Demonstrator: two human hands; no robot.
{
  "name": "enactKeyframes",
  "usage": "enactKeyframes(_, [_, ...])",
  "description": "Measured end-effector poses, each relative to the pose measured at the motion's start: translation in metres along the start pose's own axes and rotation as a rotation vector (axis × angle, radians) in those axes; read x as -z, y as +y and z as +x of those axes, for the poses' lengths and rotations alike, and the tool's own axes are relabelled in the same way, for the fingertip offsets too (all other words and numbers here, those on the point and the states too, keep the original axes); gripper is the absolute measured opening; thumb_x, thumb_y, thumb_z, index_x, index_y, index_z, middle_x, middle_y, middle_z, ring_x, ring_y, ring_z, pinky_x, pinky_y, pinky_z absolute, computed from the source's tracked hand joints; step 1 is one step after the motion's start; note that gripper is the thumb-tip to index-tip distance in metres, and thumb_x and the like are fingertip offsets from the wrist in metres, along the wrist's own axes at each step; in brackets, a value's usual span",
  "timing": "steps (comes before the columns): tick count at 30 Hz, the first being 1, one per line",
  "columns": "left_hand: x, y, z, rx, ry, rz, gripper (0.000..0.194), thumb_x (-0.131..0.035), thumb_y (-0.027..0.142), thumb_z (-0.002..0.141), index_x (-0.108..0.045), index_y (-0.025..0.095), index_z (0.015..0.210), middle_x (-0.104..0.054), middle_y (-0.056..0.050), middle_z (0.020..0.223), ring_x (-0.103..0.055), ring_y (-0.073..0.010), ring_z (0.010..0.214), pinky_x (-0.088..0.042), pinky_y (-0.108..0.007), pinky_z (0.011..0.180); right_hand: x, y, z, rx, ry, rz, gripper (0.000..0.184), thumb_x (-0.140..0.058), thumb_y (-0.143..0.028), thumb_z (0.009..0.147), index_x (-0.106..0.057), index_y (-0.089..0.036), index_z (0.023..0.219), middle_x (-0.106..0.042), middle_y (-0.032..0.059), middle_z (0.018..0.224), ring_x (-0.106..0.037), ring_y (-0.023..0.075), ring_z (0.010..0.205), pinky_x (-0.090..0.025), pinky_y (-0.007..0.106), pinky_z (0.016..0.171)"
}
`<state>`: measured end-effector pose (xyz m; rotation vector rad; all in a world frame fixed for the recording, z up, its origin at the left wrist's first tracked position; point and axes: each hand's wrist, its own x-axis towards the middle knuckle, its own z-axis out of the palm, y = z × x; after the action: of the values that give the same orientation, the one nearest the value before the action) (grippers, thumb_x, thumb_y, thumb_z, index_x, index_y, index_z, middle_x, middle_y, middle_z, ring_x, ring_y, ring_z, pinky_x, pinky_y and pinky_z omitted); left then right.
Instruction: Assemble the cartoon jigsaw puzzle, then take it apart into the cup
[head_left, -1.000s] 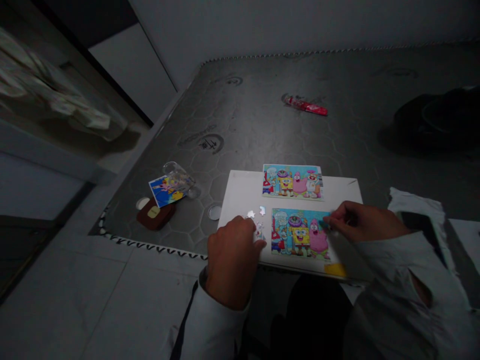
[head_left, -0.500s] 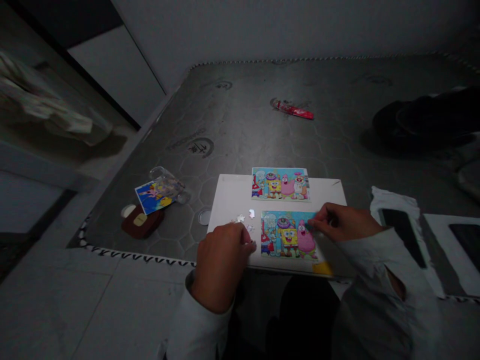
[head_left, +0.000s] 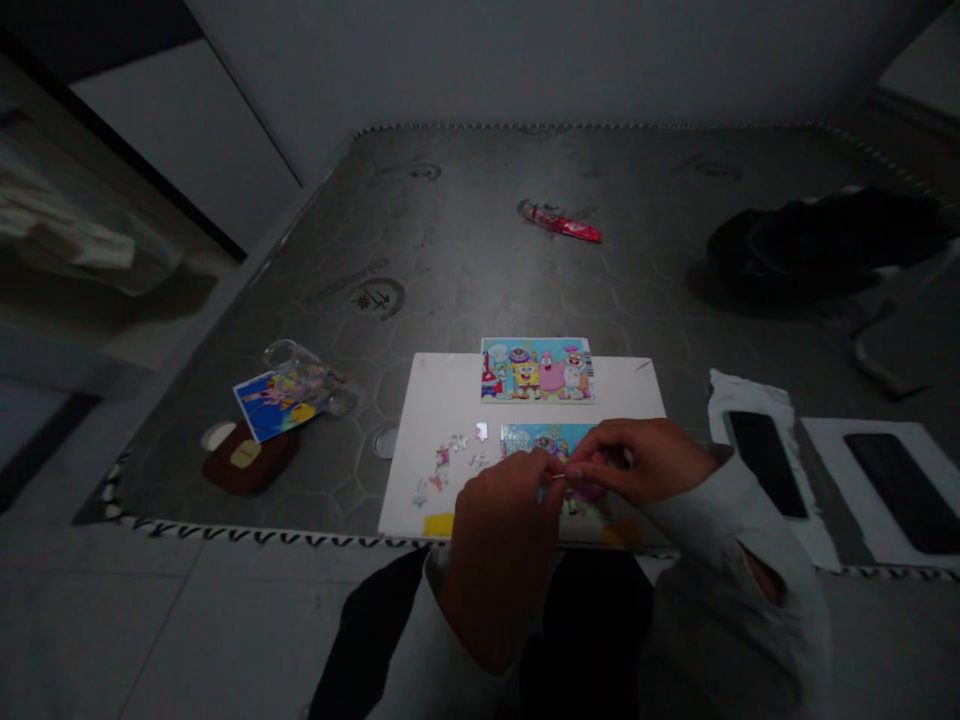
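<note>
My left hand (head_left: 504, 520) and my right hand (head_left: 649, 458) meet fingertip to fingertip above a partly covered cartoon jigsaw puzzle (head_left: 517, 436). Pinched between their fingers is a small jigsaw piece (head_left: 559, 477), seen nearly edge-on; its picture cannot be made out. Behind the puzzle lies a reference picture card (head_left: 537, 371) with the same cartoon figures. Several loose jigsaw pieces (head_left: 441, 462) are scattered left of the puzzle, one of them a pale piece (head_left: 481, 431) set apart. All of this rests on a white board (head_left: 411, 420).
Left of the board are a brown case (head_left: 251, 462), a blue picture card (head_left: 262, 408) with clear plastic over it, and a round lid (head_left: 385, 442). A red packet (head_left: 564, 222) lies farther back. To the right are a phone (head_left: 766, 462), a dark tablet-like device (head_left: 904, 490) and a black bag (head_left: 817, 245).
My left hand has moved right from the loose pieces, and my right hand has come left and slightly down, so their fingertips now meet over the puzzle. The camera view has shifted a little.
</note>
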<state>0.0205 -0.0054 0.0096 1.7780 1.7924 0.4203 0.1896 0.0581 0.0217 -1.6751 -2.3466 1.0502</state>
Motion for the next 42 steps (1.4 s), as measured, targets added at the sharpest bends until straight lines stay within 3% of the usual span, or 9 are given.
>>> enactKeyframes(4, [-0.011,0.003,0.001,-0.029,0.015,-0.048,0.010,-0.059,0.032,0.089,-0.066,0.028,0.095,-0.073,0.004,0.089,-0.068,-0.0149,0.082,-0.046,-0.025,0.071,-0.001,0.012,-0.002,-0.017,-0.004,0.025,0.012,-0.070,-0.037,0.074,-0.075,-0.026,0.076,-0.068,-0.0028,0.068,-0.050,0.0096,0.055,-0.037,0.022,0.055])
enactKeyframes(12, [-0.020,0.010,0.005,-0.007,0.009,-0.089,0.033,-0.059,0.039,0.090,-0.053,0.030,0.121,-0.073,0.002,0.092,-0.070,-0.0158,0.084,-0.050,-0.024,0.069,0.005,0.015,-0.011,-0.067,0.046,-0.018,0.012,-0.066,-0.037,0.078,-0.073,-0.027,0.076,-0.066,-0.0044,0.064,-0.050,0.0089,0.051,-0.035,0.021,0.054])
enactKeyframes(17, [-0.030,0.010,0.006,-0.043,0.002,-0.117,0.043,-0.061,0.037,0.089,-0.048,0.030,0.129,-0.072,0.003,0.091,-0.069,-0.0144,0.084,-0.051,-0.024,0.072,0.006,0.023,-0.021,-0.092,0.002,-0.049,0.014,-0.060,-0.032,0.079,-0.072,-0.026,0.078,-0.067,-0.0041,0.068,-0.054,0.0093,0.053,-0.035,0.022,0.055])
enactKeyframes(21, [-0.036,0.013,0.005,-0.197,0.020,0.041,0.028,-0.050,0.034,0.095,-0.055,0.030,0.122,-0.068,0.001,0.104,-0.067,-0.0134,0.089,-0.051,-0.022,0.071,0.006,0.042,-0.028,-0.197,0.036,-0.123,0.017,-0.059,-0.035,0.078,-0.071,-0.024,0.075,-0.066,-0.0027,0.065,-0.055,0.0112,0.054,-0.035,0.023,0.053])
enactKeyframes(25, [-0.043,0.015,0.004,-0.293,-0.030,0.288,0.037,-0.043,0.025,0.097,-0.049,0.036,0.132,-0.062,0.000,0.109,-0.064,-0.0109,0.074,-0.048,-0.019,0.057,0.009,0.050,-0.031,-0.336,0.066,-0.142,0.016,-0.061,-0.035,0.077,-0.072,-0.024,0.072,-0.067,-0.0019,0.063,-0.058,0.0124,0.057,-0.036,0.022,0.054])
enactKeyframes(35, [-0.056,0.012,0.006,-0.321,-0.051,0.412,0.041,-0.044,0.027,0.096,-0.044,0.035,0.137,-0.057,-0.003,0.110,-0.060,-0.0097,0.070,-0.042,-0.017,0.049,0.006,0.057,-0.012,-0.578,-0.080,-0.129,0.020,-0.064,-0.041,0.078,-0.075,-0.025,0.074,-0.071,-0.0009,0.069,-0.065,0.0140,0.067,-0.038,0.022,0.056])
enactKeyframes(42, [-0.057,0.012,0.006,-0.318,-0.031,0.407,0.041,-0.044,0.029,0.097,-0.046,0.038,0.136,-0.058,-0.002,0.109,-0.060,-0.0090,0.067,-0.042,-0.017,0.049,0.005,0.059,-0.007,-0.597,-0.137,-0.145,0.022,-0.062,-0.043,0.081,-0.075,-0.026,0.076,-0.072,-0.0005,0.075,-0.066,0.0155,0.074,-0.040,0.023,0.062])
